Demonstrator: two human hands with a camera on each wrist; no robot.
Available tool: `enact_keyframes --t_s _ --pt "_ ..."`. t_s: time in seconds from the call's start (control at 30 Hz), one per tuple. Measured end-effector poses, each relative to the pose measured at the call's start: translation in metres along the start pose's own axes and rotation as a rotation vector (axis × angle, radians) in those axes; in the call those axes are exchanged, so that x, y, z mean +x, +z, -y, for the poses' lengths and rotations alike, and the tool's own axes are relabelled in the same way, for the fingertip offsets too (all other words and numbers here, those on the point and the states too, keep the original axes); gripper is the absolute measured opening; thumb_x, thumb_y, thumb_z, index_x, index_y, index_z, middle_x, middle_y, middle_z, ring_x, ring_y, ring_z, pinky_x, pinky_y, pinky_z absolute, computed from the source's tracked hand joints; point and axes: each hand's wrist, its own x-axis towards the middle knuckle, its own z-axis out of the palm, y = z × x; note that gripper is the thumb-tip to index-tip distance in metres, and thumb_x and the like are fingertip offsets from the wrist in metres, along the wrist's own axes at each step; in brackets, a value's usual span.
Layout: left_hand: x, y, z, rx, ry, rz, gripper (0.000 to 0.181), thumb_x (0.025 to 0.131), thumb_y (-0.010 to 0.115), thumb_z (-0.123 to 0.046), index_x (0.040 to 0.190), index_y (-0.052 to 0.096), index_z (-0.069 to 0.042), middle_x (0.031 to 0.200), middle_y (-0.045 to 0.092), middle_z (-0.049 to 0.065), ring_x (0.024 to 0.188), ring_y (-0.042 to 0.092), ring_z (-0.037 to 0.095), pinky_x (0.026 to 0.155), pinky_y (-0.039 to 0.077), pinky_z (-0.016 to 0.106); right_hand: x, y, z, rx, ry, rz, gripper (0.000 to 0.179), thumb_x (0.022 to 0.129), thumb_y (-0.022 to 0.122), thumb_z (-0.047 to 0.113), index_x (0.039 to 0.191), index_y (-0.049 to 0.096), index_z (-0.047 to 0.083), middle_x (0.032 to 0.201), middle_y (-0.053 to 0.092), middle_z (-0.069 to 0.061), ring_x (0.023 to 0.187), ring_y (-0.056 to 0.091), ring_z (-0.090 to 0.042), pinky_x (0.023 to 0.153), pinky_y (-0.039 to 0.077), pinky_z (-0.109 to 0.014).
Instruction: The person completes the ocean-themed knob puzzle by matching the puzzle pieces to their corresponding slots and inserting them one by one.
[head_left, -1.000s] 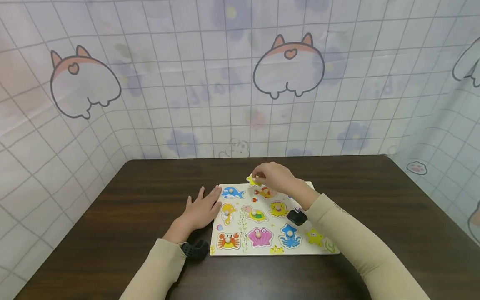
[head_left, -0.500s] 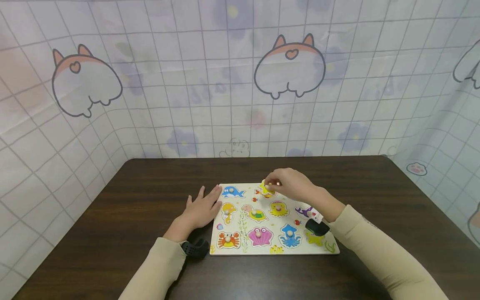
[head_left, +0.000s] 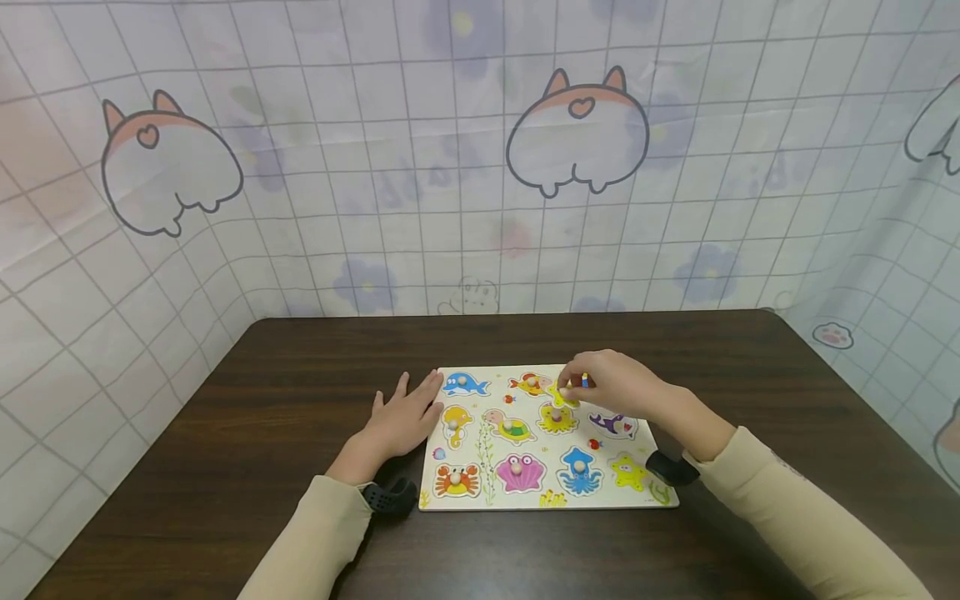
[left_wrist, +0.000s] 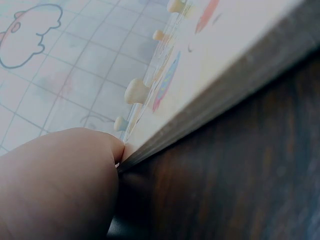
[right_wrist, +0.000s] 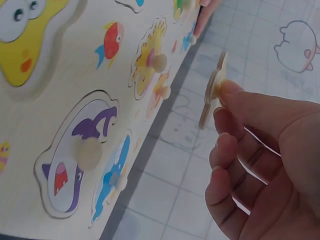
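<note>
My right hand pinches a yellow star puzzle piece over the upper right of a wooden peg puzzle board. In the right wrist view, this piece shows edge-on, with thumb and index finger at its knob and the other fingers curled. A star-shaped recess with a printed yellow star lies at the board's lower right. At the board's left edge, my left hand rests with fingers spread. The left wrist view shows its thumb touching the board's side.
Knobbed sea-animal pieces sit in the board, among them a crab, a pink shell, a blue squid and a purple shark. The dark wooden table extends around it. A patterned cloth hangs behind.
The right hand has carried the star piece rightward and slightly nearer, from beyond the board's back edge to over its upper right. The left hand has stayed in place.
</note>
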Motion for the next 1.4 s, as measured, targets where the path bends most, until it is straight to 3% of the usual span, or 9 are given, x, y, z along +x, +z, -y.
enact_keyframes --t_s 0.17,0.47,0.73,1.17,1.4 --pt "0.001 0.0 0.0 0.004 0.005 -0.005 0.062 0.11 0.043 -0.036 0.165 0.024 -0.015 0.169 0.021 0.006 0.155 0.006 0.043 0.114 0.002 0.076 -0.011 -0.004 -0.005 -0.006 -0.015 0.034 0.006 0.092 0.077 0.011 0.097 0.077 0.015 0.083 0.062 0.01 0.072 0.054 -0.009 0.063 0.048 -0.027" --pt "0.002 0.001 0.002 0.01 0.014 0.006 0.063 0.11 0.042 -0.037 0.166 0.022 -0.016 0.17 0.018 0.005 0.155 0.004 0.043 0.113 0.001 0.076 -0.031 -0.009 -0.01 0.031 -0.016 0.175 0.006 0.093 0.077 0.014 0.094 0.074 0.02 0.077 0.059 0.011 0.064 0.055 -0.007 0.059 0.05 -0.026" --pt "0.0 -0.002 0.001 0.008 0.009 0.012 0.062 0.11 0.041 -0.037 0.166 0.021 -0.016 0.17 0.019 0.006 0.155 0.004 0.044 0.113 0.001 0.076 -0.047 -0.008 -0.012 0.049 -0.029 0.205 0.006 0.092 0.079 0.016 0.093 0.075 0.021 0.079 0.059 0.014 0.073 0.053 -0.006 0.063 0.048 -0.024" --pt "-0.002 0.001 0.004 0.004 -0.002 0.011 0.062 0.11 0.041 -0.037 0.165 0.023 -0.015 0.17 0.019 0.007 0.154 0.005 0.045 0.113 0.001 0.076 -0.063 -0.002 -0.018 0.11 -0.074 0.222 0.01 0.092 0.079 0.017 0.087 0.073 0.023 0.075 0.056 0.016 0.068 0.05 -0.004 0.06 0.043 -0.023" --pt "-0.001 0.002 0.005 -0.001 0.0 0.01 0.063 0.11 0.042 -0.037 0.165 0.022 -0.015 0.17 0.019 0.007 0.155 0.004 0.044 0.113 0.001 0.076 -0.067 0.001 -0.022 0.106 -0.044 0.227 0.013 0.09 0.079 0.015 0.085 0.072 0.024 0.076 0.057 0.016 0.069 0.051 -0.004 0.06 0.045 -0.023"
